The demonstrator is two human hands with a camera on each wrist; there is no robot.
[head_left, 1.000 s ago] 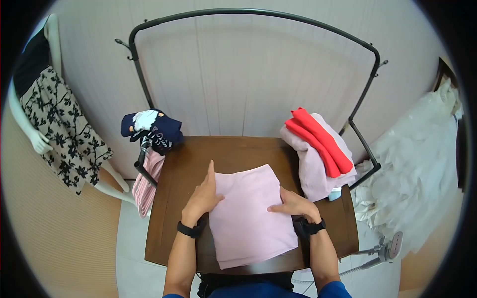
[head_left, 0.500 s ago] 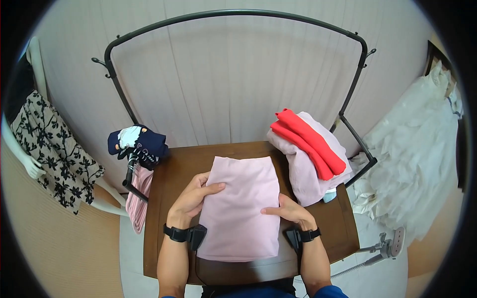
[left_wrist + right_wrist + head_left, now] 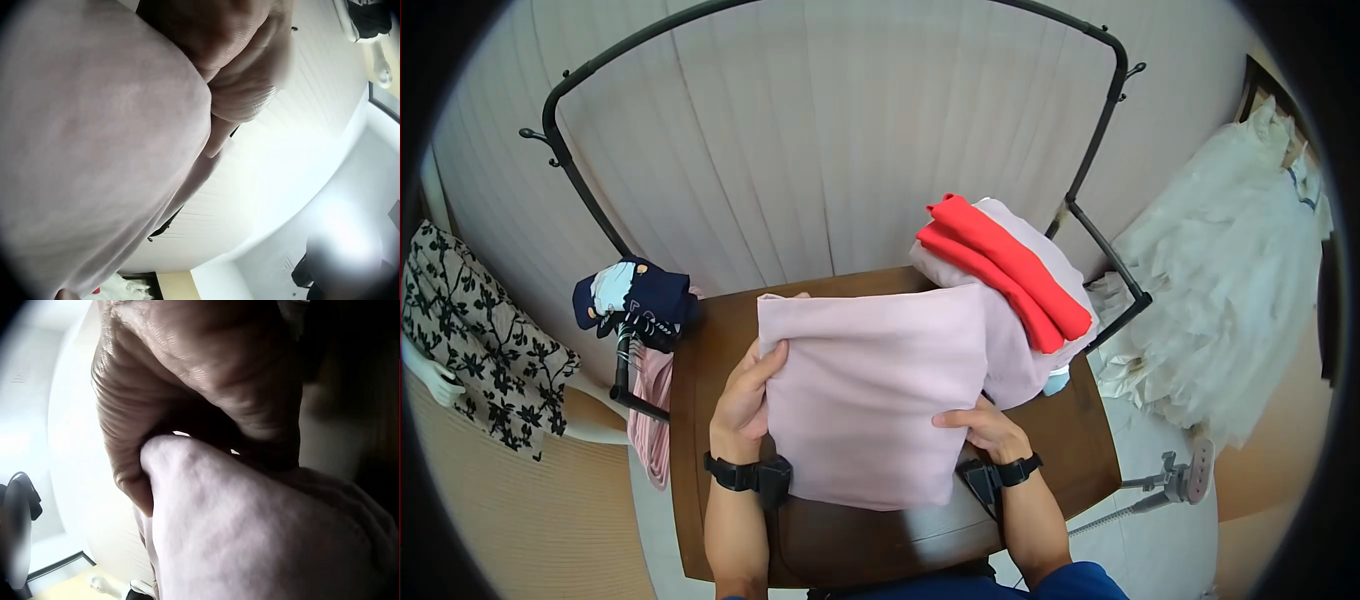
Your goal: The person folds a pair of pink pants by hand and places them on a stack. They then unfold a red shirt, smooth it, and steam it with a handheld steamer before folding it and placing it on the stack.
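Note:
A folded pale pink garment (image 3: pixel 875 400) is held up over the front of the brown table (image 3: pixel 840 545), its broad face toward the head camera. My left hand (image 3: pixel 743 395) grips its left edge, thumb on the near face and most fingers hidden behind. Lower on the opposite edge, my right hand (image 3: pixel 992 432) pinches the cloth with the thumb in front. In the left wrist view, soft fabric (image 3: pixel 94 137) fills the left side, against the hand's palm side. The right wrist view shows a rounded fold (image 3: pixel 219 512) caught between thumb and fingers.
A stack of pink clothes (image 3: pixel 1020 365) with a red folded garment (image 3: pixel 1005 275) on top stands back right. Dark navy clothing (image 3: pixel 655 300) hangs at the left on the black rack (image 3: pixel 590 200). A mannequin's floral skirt (image 3: pixel 480 340) and a white gown (image 3: pixel 1200 270) flank the table.
The pink garment has risen toward the camera, from flat by the table to held up, its top edge now overlapping the stack. The left hand went from flat beside it to gripping its edge.

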